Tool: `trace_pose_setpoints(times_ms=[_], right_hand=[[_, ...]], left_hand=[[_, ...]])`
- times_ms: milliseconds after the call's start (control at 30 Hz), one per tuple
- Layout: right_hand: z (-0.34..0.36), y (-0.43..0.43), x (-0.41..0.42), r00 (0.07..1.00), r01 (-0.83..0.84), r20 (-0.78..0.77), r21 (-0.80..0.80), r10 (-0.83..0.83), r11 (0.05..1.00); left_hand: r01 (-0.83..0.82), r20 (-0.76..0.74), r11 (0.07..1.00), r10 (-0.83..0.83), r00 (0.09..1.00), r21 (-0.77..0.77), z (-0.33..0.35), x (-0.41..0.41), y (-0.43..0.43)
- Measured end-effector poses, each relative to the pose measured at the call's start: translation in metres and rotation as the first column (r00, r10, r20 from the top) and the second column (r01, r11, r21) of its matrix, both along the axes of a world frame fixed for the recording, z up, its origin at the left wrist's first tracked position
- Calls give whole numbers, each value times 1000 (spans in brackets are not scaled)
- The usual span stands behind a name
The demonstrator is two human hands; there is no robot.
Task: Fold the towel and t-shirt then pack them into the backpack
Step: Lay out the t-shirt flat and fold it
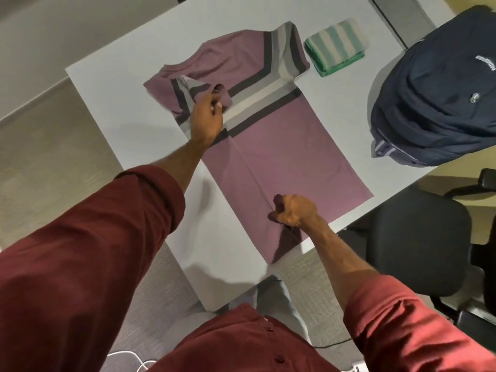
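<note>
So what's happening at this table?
A person is folding a t-shirt on the table. The left hand pinches a sleeve folded inward; the right hand grips the fabric near the hem. The towel already lies folded beside the shirt, and the backpack waits on the table, nothing packed yet.

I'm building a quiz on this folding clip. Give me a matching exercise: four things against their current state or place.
Things:
1. towel
2. t-shirt
3. backpack
4. left hand

States:
A. gripping the striped sleeve
B. folded, beside the shirt's far sleeve
C. spread on the table, one side folded in
D. dark blue, at the table's right edge

Pairs: 1-B, 2-C, 3-D, 4-A
</note>
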State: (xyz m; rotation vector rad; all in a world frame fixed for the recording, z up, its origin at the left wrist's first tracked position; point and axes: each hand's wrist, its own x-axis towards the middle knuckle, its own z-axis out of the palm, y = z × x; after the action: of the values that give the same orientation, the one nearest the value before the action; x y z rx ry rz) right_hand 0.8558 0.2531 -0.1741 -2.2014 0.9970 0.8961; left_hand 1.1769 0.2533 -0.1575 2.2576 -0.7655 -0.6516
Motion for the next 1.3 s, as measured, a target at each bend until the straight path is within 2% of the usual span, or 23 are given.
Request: trace_pose_setpoints(times_ms=[100, 200, 267, 433, 700, 800, 933, 1067, 1300], right_hand=[[0, 1, -1, 999, 5, 51, -197, 5, 980], [5, 6, 6, 974, 129, 219, -331, -57, 935], [8, 6, 18, 957, 129, 289, -333, -29, 934], [11, 7, 62, 940, 97, 340, -285, 7, 954], [15, -12, 155, 877, 41, 472, -268, 94, 963], [14, -27, 195, 853, 20, 505, -281, 130, 960], [13, -49, 245, 813, -3, 538, -380, 223, 925], [11, -65, 283, 756, -11, 601, -387, 261, 922], [1, -84, 321, 730, -46, 599, -436, 328, 899]], left_hand=[[54, 133, 998, -59, 989, 41, -8, -5, 24], [113, 230, 985, -141, 963, 132, -14, -3, 47], [141, 267, 964, -200, 943, 223, -18, 3, 59], [231, 256, 899, -338, 905, 372, -19, 14, 80], [225, 317, 902, -350, 881, 369, -17, 44, 103], [197, 288, 902, -320, 903, 384, -17, 59, 101], [187, 249, 887, -312, 917, 421, -18, 81, 94], [186, 243, 891, -305, 921, 415, -20, 102, 85], [191, 268, 910, -301, 915, 367, -30, 125, 70]])
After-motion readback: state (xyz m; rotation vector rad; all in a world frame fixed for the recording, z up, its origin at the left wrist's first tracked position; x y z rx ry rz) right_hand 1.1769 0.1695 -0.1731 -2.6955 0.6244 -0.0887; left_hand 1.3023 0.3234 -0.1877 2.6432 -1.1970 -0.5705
